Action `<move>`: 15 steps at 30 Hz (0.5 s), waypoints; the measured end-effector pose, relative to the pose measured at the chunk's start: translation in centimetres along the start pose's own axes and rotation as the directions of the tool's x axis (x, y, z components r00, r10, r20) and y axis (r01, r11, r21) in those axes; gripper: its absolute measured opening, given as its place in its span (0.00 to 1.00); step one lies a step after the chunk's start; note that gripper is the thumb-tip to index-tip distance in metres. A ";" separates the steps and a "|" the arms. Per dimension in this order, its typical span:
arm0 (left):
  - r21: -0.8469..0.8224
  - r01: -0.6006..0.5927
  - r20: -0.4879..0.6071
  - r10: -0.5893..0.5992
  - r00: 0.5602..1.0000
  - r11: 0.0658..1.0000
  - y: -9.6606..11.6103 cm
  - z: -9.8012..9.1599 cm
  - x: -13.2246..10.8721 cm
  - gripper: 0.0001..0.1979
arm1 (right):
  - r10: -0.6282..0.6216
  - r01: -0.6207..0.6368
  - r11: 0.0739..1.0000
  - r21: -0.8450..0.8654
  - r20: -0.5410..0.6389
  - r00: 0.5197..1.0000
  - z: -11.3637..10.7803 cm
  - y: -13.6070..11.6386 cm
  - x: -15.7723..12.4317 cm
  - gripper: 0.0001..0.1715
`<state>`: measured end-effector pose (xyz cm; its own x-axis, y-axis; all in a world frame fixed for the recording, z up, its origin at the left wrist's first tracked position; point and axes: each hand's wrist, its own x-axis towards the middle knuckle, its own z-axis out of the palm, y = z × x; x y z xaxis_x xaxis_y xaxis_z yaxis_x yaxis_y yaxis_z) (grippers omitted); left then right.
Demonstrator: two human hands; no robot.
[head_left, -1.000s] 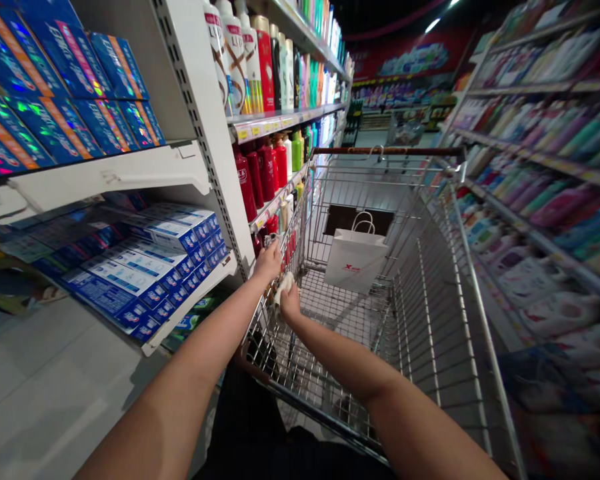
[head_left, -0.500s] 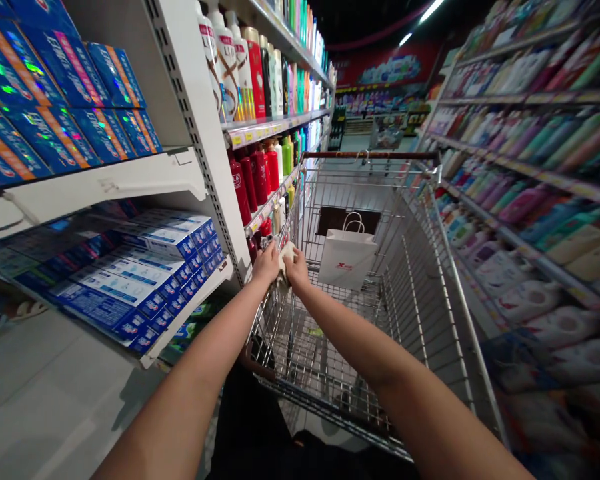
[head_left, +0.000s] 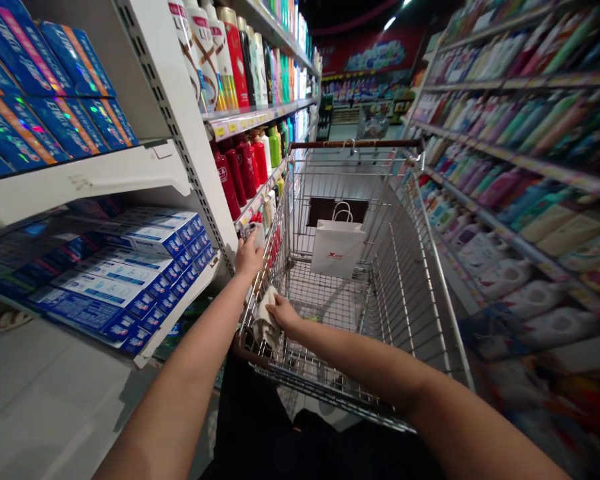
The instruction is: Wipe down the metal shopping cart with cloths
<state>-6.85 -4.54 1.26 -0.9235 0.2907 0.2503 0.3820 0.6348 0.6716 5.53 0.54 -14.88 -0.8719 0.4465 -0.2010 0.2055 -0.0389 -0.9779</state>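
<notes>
Looking down through the head camera, I had dark clothes [head_left: 300, 450] at the bottom of the view, with both of my bare arms reaching forward from either side. Just ahead stood the cart [head_left: 325, 307], its mesh floor in sight. My right hand [head_left: 284, 315] was at the near left part of the cart, with the fingers narrow, pinching a cloth [head_left: 269, 303]. That cloth hung against the cart's left wall, whitish at the top and greyer toward the bottom. My left hand [head_left: 249, 259] was farther forward, beside the top rail on the same side. Its fingers were bent, and a pale grey thing [head_left: 258, 235] showed by their tips; I could not tell what it was, nor whether they gripped it.

To the left, blue-and-white boxes [head_left: 145, 287] lay stacked on a low shelf, with shiny blue boxes [head_left: 55, 127] on the shelf above. A slotted white post [head_left: 165, 120] rose between them and the red bottles [head_left: 237, 173]; taller white bottles [head_left: 205, 60] stood one shelf higher. Toward the cart's far end, a white bag [head_left: 337, 250] stood upright in front of a dark panel [head_left: 305, 211]. On the right, blurred bottles [head_left: 510, 183] filled long shelves. Well beyond, I saw another cart [head_left: 373, 123] and a red wall [head_left: 335, 63].
</notes>
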 end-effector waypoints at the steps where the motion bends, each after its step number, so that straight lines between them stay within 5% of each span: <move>1: -0.019 -0.017 -0.031 0.016 0.999 1.000 -0.4 -0.7 -0.2 0.32 | 0.008 -0.007 0.999 0.048 -0.019 1.000 -0.2 -1.2 0.4 0.31; 7: -0.141 -0.091 0.049 0.099 0.994 0.986 -3.2 -2.4 -2.7 0.34 | -0.189 0.195 0.953 0.231 -0.047 0.981 0.1 -6.4 1.5 0.51; 11: -0.016 -0.107 0.063 0.108 0.992 0.994 -3.5 -1.0 -5.3 0.31 | -0.310 0.323 0.931 0.168 -0.096 0.946 1.3 -5.6 0.9 0.52; 15: 0.046 -0.146 0.055 0.144 0.988 0.988 -3.3 -0.1 -6.6 0.31 | -0.272 0.273 0.962 0.021 -0.058 0.961 1.1 -2.6 0.5 0.51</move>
<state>-2.08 -8.63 -2.56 -0.8556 0.4179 0.3053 0.5141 0.6178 0.5950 4.11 -0.16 -12.52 -0.8676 0.4915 0.0758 -0.0499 0.0658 -0.9966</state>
